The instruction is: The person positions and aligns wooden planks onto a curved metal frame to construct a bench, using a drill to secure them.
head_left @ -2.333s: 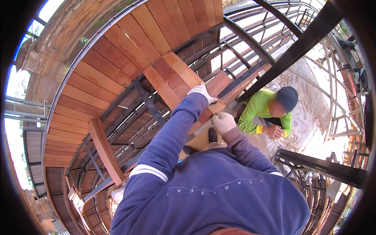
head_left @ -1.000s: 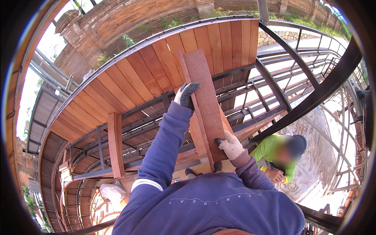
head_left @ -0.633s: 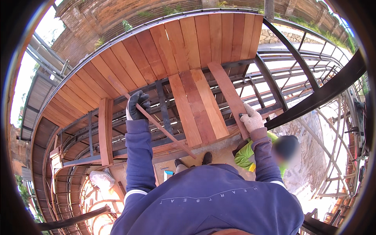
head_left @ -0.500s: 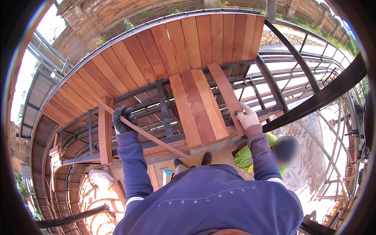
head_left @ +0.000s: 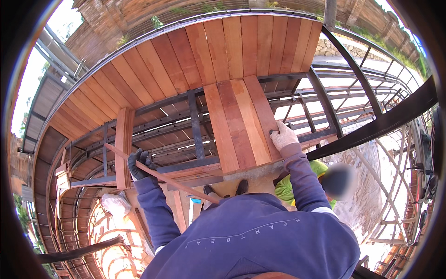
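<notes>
My left hand [head_left: 141,163], in a dark glove, is closed round a long narrow board [head_left: 181,186]. The board is seen edge-on and slants down from the frame toward my body. My right hand [head_left: 284,136], in a pale glove, grips the outer edge of a reddish wooden plank [head_left: 260,104] near its lower half; the thumb is on top and some fingers are hidden beneath. On its left, this plank lies against several others, among them a lighter plank [head_left: 248,116] and a dark red plank [head_left: 233,121]. They rest across the black metal frame [head_left: 196,125].
Beyond the frame runs a curved row of laid boards [head_left: 167,60]. Several stacked planks [head_left: 124,153] cross the frame at left. A co-worker's yellow-green sleeve [head_left: 318,168] shows below my right arm. A thick black curved beam [head_left: 371,132] passes at right.
My right hand has moved the plank left, closing the gap to its neighbour. My left hand has lowered the narrow board toward my body.
</notes>
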Available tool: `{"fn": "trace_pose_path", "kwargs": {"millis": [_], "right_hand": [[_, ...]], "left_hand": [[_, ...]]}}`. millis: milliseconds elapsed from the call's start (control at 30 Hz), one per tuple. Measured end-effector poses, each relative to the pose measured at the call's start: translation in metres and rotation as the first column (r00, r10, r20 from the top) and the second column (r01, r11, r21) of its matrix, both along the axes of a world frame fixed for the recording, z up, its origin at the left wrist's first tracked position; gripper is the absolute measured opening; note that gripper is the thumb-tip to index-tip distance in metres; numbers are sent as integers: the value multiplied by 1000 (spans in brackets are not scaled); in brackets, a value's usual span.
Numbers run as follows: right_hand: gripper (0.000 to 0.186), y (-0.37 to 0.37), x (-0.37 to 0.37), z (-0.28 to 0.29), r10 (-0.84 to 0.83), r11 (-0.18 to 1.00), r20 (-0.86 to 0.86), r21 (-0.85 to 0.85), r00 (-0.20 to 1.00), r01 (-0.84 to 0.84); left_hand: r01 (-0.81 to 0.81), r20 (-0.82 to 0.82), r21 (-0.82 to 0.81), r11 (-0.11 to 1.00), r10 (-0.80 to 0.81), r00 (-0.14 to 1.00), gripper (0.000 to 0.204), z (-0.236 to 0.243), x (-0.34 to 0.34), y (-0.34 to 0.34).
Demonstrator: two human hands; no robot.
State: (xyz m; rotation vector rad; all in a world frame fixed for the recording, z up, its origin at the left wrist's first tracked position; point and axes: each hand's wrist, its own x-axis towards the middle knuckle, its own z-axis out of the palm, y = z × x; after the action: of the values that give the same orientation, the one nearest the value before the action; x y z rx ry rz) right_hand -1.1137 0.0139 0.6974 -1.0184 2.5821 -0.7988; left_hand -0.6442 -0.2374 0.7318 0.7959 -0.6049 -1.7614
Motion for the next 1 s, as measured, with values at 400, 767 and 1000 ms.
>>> {"fn": "trace_pose_path", "kwargs": {"millis": [400, 767, 1000], "right_hand": [[49, -2, -17, -17, 58, 998, -120, -18, 991, -61], [62, 17, 95, 103, 591, 806, 537, -433, 602, -404], [58, 27, 113, 73, 448, 871, 459, -417, 767, -260]], "left_hand": [[-151, 174, 88, 985, 134, 976, 35, 12, -50, 1], [10, 123, 11, 1000, -11, 992, 48, 33, -180, 28], [198, -44, -68, 978, -202, 979, 31, 40, -229, 61]]}}
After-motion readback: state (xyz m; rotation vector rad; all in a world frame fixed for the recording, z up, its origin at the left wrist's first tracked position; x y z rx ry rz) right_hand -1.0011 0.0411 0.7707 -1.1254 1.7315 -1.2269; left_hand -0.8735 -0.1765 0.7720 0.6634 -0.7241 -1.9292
